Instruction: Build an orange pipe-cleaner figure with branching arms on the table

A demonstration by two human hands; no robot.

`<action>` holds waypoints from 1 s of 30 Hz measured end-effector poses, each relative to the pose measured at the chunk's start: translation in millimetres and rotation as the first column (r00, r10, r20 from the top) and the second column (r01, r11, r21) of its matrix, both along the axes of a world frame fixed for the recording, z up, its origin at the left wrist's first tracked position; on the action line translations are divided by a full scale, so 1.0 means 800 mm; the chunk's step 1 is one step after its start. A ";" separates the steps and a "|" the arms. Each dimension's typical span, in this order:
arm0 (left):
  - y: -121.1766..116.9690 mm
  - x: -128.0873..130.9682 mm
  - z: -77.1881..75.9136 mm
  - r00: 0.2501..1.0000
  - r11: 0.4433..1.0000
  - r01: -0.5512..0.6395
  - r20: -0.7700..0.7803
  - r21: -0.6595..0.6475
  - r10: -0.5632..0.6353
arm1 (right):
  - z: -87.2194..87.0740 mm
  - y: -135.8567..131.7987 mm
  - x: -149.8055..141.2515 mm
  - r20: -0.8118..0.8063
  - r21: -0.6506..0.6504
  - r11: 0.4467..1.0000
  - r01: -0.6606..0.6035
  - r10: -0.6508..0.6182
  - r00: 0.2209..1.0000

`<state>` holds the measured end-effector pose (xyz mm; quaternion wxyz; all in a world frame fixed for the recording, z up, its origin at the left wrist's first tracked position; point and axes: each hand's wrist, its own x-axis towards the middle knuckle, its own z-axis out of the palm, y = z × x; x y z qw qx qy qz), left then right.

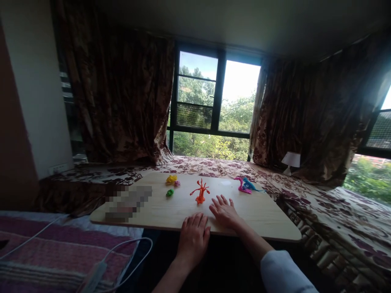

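Note:
My left hand (194, 234) rests at the near edge of a light wooden table (259, 221), its fingers laid flat and holding nothing. Flat on the tabletop, with fingers spread, is my right hand (225, 212). Just beyond both hands stands an orange tree-like figure (200, 197), apparently of modelling clay, with thin branching arms; neither hand touches it. Farther left lie a green lump (170, 193), a yellow piece (171, 179) and a small pink piece (177, 184). Toward the right back lie a magenta piece (244, 188) and a blue piece (249, 185), touching or overlapping.
A blurred-out patch (131, 203) covers something on the table's left. A striped bedcover (61, 248) with a white cable (134, 240) lies at the lower left. Beyond the table are a patterned cover (210, 165), a window and a small lamp (291, 160).

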<state>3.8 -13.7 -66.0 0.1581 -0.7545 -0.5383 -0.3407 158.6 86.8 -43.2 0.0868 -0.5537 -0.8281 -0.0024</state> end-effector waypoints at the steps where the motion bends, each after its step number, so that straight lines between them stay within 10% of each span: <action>1: 0.000 -0.001 0.000 1.000 1.000 0.001 -0.002 0.005 -0.001 | 0.004 0.009 0.000 -0.001 -0.010 0.999 0.039 -0.039 0.999; 5: 0.000 -0.003 0.000 1.000 1.000 0.004 -0.009 0.004 -0.004 | 0.009 0.024 -0.001 -0.007 -0.019 0.995 0.101 -0.101 0.995; 13: -0.003 -0.003 -0.003 0.999 1.000 0.003 0.037 0.019 -0.003 | -0.005 -0.028 0.000 0.018 0.016 0.983 -0.186 0.185 0.983; 21: -0.001 -0.004 -0.001 1.000 1.000 -0.001 0.021 0.024 0.001 | 0.022 0.015 -0.001 0.088 -0.047 0.998 0.028 -0.024 0.996; 30: -0.003 -0.002 -0.001 1.000 1.000 0.008 0.023 0.006 -0.008 | 0.008 -0.033 0.002 0.053 -0.008 0.974 -0.228 0.228 0.972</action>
